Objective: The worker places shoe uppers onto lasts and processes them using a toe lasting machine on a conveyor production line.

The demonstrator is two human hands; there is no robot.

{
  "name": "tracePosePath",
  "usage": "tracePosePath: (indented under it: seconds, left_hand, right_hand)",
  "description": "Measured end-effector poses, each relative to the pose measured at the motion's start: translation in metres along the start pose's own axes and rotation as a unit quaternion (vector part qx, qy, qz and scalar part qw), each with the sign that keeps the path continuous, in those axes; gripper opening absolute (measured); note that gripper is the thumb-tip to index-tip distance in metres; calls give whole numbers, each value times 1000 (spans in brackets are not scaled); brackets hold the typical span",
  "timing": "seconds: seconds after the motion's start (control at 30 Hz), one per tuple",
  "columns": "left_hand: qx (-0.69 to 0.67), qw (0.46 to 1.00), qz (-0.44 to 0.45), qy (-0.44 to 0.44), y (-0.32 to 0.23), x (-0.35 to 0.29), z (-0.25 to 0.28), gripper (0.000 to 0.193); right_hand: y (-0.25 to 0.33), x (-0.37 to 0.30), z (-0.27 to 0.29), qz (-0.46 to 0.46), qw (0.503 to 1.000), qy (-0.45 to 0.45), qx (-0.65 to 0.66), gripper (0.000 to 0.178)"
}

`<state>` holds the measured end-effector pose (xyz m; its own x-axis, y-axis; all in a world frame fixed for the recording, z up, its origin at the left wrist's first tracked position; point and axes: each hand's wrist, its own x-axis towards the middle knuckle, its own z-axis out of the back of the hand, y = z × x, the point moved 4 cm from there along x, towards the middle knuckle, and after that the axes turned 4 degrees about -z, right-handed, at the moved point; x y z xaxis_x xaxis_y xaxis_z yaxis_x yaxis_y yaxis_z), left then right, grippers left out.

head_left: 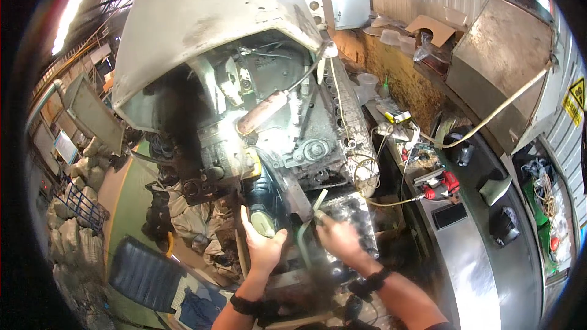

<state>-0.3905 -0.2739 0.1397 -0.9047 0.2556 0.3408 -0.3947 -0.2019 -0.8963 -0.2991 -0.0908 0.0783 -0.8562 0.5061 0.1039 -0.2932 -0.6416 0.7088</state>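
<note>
My left hand (pixel 264 249) cups the near end of a dark shoe upper (pixel 262 189). Its thumb and fingers lie on either side of a pale green part that looks like a shoe last (pixel 262 223). The shoe's far end points into a grimy metal machine (pixel 287 140), beside a yellow piece (pixel 252 164). To the right, my right hand (pixel 341 239) is smeared by motion, its fingers curled. A pale strip (pixel 320 199) stands at its fingertips; whether they grip it is unclear. Near that hand is a shiny perforated metal plate (pixel 358 214).
A large pale cover (pixel 202 12) overhangs the machine. Along the right, a dark belt (pixel 474 177) carries several shoe pieces (pixel 504 226). A phone (pixel 449 215) and a red tool (pixel 449 181) lie on the metal ledge. At left are a black seat (pixel 143 272) and a cloth heap (pixel 195 214).
</note>
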Motion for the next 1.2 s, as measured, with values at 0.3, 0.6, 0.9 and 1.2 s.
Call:
tracePosePath:
  seconds: [0.3, 0.6, 0.9, 1.2]
  left_hand:
    - [5, 1000, 6, 3, -4, -1, 0, 105]
    - [-1, 1000, -28, 5, -10, -1, 1, 102]
    - [-11, 986, -168, -11, -8, 35, 36, 37]
    - [-29, 875, -389, 287, -10, 98, 13, 42]
  right_hand:
    - [-3, 0, 0, -5, 999, -13, 47, 28]
    - [-3, 1, -3, -5, 998, -3, 57, 29]
    - [-2, 4, 4, 4, 998, -25, 57, 30]
    - [5, 3, 1, -7, 998, -19, 64, 34]
